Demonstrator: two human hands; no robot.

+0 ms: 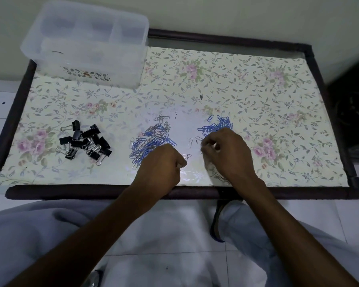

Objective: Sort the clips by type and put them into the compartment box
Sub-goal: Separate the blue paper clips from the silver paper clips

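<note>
Between paperclip piles (151, 139), both hands (curled) (226, 150) work.

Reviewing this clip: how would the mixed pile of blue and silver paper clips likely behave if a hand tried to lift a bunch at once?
The mixed pile looks tangled, so clips would probably hook together and come up in clumps. They are thin wire, likely light, and some may slip off. Lying flat on the glossy table cover, single ones may be fiddly to pinch.

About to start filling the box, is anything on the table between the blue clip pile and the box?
Nothing visible blocks it. Bare table lies between the blue clips and the box at the far left corner.
</note>
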